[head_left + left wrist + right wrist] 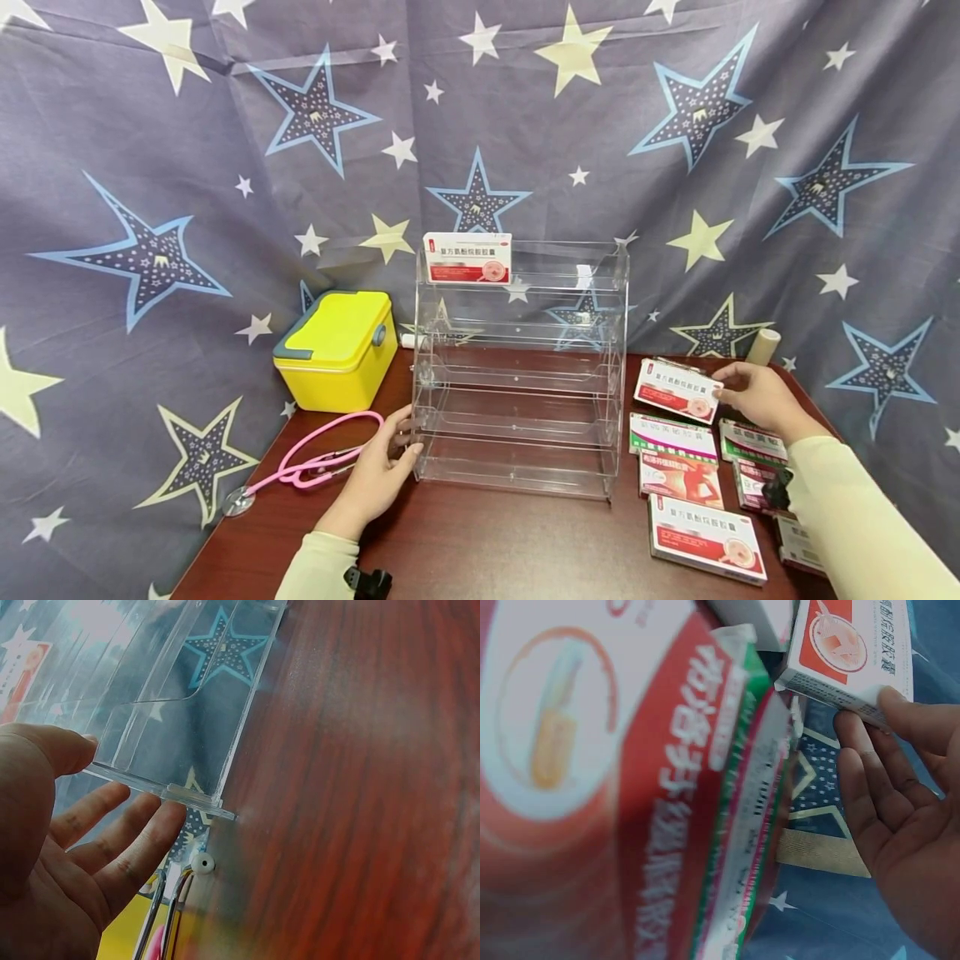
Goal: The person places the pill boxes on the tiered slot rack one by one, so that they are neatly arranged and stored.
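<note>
A clear tiered display rack (517, 429) stands on the table. One red-and-white medicine box (468, 260) rests in its top tier at the left. My left hand (382, 475) holds the rack's left side edge, thumb on one face and fingers on the other, as the left wrist view shows. At the right, my right hand (761, 400) pinches the right end of another red-and-white medicine box (677, 390) between thumb and fingertips. That box is tilted, its printed front facing me, above the other boxes. In the right wrist view the thumb lies along the held box (855, 652).
Several medicine boxes lie right of the rack, including a green-and-white one (672, 437), a red one (680, 479) and a red-and-white one (707, 537). Left of the rack are a yellow lidded box (337, 350) and a pink stethoscope (292, 454). A star-patterned curtain (525, 125) hangs behind.
</note>
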Available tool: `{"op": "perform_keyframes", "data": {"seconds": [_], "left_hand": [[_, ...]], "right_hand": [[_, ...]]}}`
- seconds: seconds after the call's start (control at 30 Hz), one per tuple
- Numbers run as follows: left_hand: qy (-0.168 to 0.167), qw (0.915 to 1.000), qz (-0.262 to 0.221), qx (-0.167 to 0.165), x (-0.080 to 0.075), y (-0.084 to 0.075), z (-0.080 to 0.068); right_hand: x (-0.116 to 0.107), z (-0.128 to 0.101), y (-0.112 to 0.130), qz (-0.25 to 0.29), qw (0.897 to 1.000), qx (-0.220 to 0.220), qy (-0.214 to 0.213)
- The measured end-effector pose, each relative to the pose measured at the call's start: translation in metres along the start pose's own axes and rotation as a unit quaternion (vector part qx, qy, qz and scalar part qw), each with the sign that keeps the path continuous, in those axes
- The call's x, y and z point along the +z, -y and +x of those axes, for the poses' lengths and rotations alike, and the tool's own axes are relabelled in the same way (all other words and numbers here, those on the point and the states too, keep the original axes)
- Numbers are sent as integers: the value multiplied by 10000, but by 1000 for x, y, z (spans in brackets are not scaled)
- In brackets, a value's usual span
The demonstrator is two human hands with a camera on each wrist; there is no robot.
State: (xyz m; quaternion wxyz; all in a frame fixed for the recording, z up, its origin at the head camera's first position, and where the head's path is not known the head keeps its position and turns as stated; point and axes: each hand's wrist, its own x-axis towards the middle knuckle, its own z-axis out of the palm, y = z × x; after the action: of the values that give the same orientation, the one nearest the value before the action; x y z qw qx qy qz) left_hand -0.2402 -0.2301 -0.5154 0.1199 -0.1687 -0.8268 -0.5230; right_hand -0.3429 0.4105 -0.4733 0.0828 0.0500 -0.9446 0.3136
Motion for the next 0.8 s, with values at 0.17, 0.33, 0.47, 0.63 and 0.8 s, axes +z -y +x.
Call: {"op": "perform_keyframes", "data": {"seconds": [0.17,0.33,0.47,0.63,0.8], "left_hand": [[37,10000,2,-41,0,0,0],[34,10000,17,-35,0,0,0],[20,10000,30,9,0,0,0],[30,10000,47,-2,-1,-1,0],[14,10000,42,-13,-1,-19,-2]], "right_hand": [[-17,-1,13,432,9966,-265,-647],[-51,1,50,1185,9821,-194,-1449],[-81,7,90,2031,9517,-518,-2245],[-108,13,156,3403,8862,-1391,-2820],[-120,19,215,4127,8462,-1988,-2724]]}}
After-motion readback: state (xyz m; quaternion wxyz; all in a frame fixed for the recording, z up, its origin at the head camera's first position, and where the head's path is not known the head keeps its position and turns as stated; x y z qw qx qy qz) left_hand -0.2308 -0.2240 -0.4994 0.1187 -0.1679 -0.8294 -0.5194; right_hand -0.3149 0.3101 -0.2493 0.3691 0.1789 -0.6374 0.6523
